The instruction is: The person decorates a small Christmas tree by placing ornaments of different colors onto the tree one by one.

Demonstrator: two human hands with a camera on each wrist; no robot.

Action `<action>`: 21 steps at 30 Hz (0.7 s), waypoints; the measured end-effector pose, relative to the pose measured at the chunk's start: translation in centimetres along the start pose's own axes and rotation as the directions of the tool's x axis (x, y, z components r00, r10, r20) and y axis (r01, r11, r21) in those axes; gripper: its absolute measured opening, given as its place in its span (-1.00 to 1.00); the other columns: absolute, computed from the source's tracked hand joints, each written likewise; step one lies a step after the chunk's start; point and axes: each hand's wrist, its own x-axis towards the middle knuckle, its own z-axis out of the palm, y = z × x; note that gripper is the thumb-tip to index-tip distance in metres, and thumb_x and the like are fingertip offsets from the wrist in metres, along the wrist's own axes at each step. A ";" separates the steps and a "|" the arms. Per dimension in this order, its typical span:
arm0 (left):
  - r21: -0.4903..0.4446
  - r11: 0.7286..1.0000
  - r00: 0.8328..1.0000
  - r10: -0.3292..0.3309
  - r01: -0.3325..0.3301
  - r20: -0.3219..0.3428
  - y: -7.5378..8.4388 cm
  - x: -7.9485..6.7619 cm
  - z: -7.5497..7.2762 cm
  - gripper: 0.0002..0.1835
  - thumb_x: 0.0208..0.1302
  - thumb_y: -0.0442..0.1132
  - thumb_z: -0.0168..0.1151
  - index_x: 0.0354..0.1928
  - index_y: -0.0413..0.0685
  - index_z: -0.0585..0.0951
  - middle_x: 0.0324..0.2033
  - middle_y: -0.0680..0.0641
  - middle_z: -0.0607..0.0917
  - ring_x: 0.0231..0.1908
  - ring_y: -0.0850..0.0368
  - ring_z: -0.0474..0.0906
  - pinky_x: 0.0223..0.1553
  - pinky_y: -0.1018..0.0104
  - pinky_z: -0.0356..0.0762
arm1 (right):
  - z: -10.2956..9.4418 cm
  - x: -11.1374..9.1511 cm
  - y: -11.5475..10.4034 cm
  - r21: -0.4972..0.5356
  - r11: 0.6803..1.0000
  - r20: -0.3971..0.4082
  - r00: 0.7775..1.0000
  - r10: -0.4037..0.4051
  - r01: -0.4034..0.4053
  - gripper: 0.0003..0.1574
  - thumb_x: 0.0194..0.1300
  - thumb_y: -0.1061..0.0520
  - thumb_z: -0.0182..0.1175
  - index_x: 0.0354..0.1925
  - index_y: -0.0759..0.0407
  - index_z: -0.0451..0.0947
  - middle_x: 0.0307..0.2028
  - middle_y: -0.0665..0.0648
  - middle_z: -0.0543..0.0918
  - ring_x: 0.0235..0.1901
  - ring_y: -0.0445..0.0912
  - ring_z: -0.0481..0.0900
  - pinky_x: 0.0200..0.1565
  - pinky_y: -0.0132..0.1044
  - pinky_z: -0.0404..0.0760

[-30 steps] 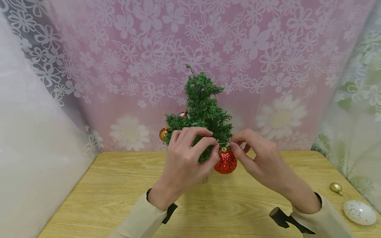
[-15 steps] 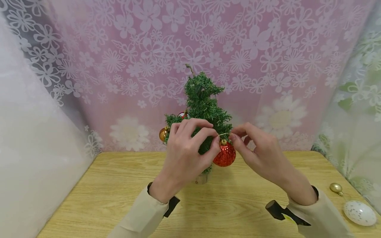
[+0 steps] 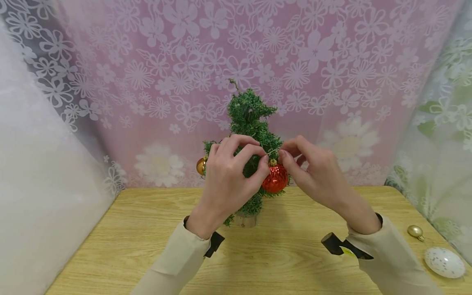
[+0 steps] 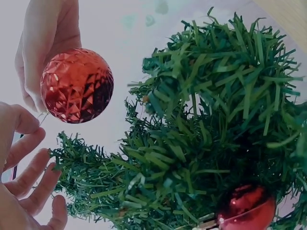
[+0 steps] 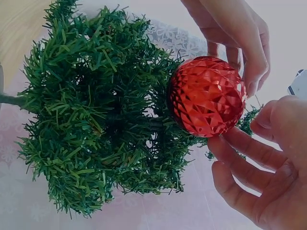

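Note:
A shiny red faceted Christmas bauble (image 3: 274, 180) hangs by a thin gold string (image 3: 271, 152) in front of the right side of a small green artificial Christmas tree (image 3: 250, 110). My left hand (image 3: 232, 176) pinches one side of the string between thumb and forefinger. On the other side, my right hand (image 3: 313, 172) pinches it too, keeping the string stretched above the bauble's gold cap. The right wrist view has the red bauble (image 5: 208, 96) between both hands, overlapping the branches. Part of the tree is hidden behind my left hand.
A gold bauble (image 3: 200, 166) hangs on the tree's left, and a smooth red bauble (image 4: 247, 208) shows among branches in the left wrist view. A small gold bauble (image 3: 415, 232) and a white speckled egg ornament (image 3: 444, 262) lie at the table's right. Behind hangs a pink floral curtain (image 3: 184, 82).
Both hands have risen and shifted slightly left with the red bauble, which now overlaps the lower right branches. More of the tree's base shows below them.

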 end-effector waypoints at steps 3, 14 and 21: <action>0.002 1.000 1.000 -0.016 0.016 0.004 -0.2 0.2 0.1 -0.90 0.36 -0.18 0.29 -0.29 0.02 0.74 -0.14 -0.02 0.71 -0.13 0.04 0.63 -0.15 0.10 0.42 | 0.1 0.2 0.2 -0.009 1.000 0.008 1.000 0.024 -0.024 -0.84 0.31 0.43 0.22 -0.14 0.32 0.56 -0.39 0.10 0.70 -0.48 -0.21 0.62 -0.34 -0.54 0.58; 0.005 0.995 0.994 -0.104 0.104 -0.015 -0.8 0.8 0.6 -0.89 0.37 -0.18 0.28 -0.29 0.01 0.73 -0.14 -0.04 0.71 -0.18 0.00 0.62 -0.16 0.03 0.51 | 0.8 1.1 1.2 -0.008 0.997 0.000 0.997 0.076 -0.076 -0.87 0.34 0.42 0.20 -0.14 0.34 0.56 -0.40 0.12 0.72 -0.49 -0.17 0.62 -0.33 -0.62 0.55; 0.008 0.991 0.991 -0.135 0.135 -0.011 -0.7 1.0 0.7 -0.89 0.37 -0.17 0.27 -0.28 0.02 0.73 -0.14 -0.04 0.71 -0.18 0.01 0.64 -0.15 0.02 0.56 | 1.1 1.6 1.7 -0.004 0.994 -0.006 0.994 0.110 -0.110 -0.90 0.37 0.38 0.20 -0.14 0.34 0.57 -0.42 0.12 0.72 -0.49 -0.15 0.64 -0.33 -0.64 0.54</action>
